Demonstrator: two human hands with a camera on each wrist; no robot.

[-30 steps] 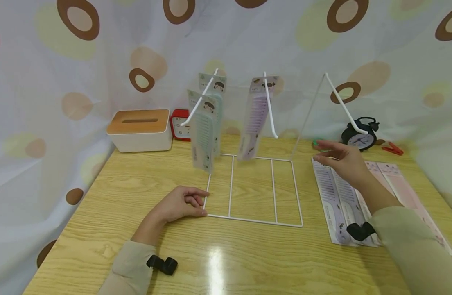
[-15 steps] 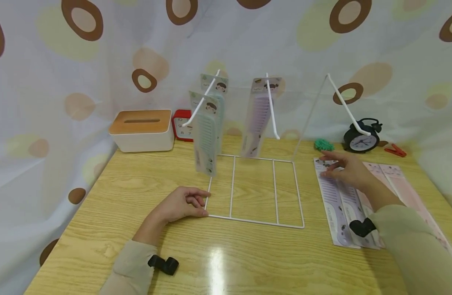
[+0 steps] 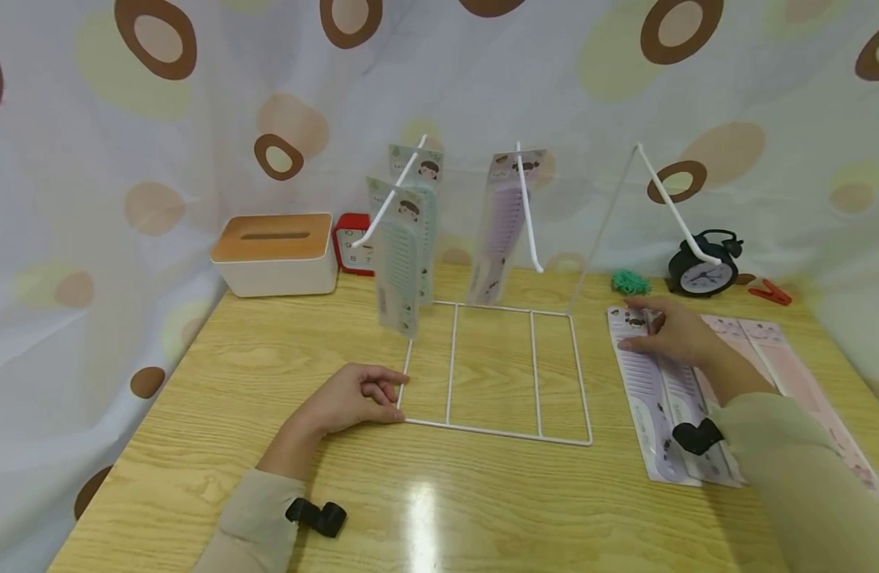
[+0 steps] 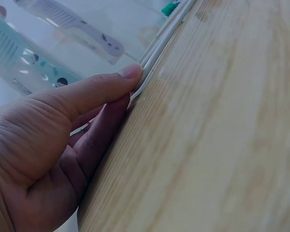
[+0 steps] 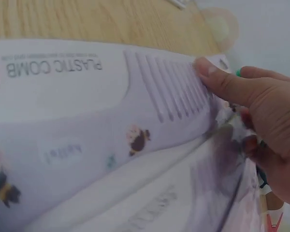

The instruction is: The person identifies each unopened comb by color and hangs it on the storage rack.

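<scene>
My left hand (image 3: 361, 394) pinches the front left corner of a white wire rack (image 3: 451, 366), thumb and fingertips on its base wire in the left wrist view. My right hand (image 3: 676, 338) is at the top end of a packaged purple comb (image 3: 643, 390) lying on the table. In the right wrist view its thumb presses on the comb's teeth, with the other fingers curled at the pack's edge. A second packaged purple comb (image 3: 686, 390) lies alongside, partly under that hand. Two packaged green combs (image 3: 396, 263) hang from the rack's left hook, one packaged purple comb (image 3: 498, 231) from the middle hook.
Packaged pink combs (image 3: 791, 358) lie right of the purple ones, partly behind the right forearm. Along the back stand a tissue box (image 3: 275, 255), a red clock (image 3: 352, 247), a green tangled bundle (image 3: 630, 282), a black alarm clock (image 3: 703, 274) and a red clip (image 3: 771, 292).
My right hand has come down and slightly toward me onto the top of the purple comb packs, uncovering the green bundle. My left hand stays on the rack corner.
</scene>
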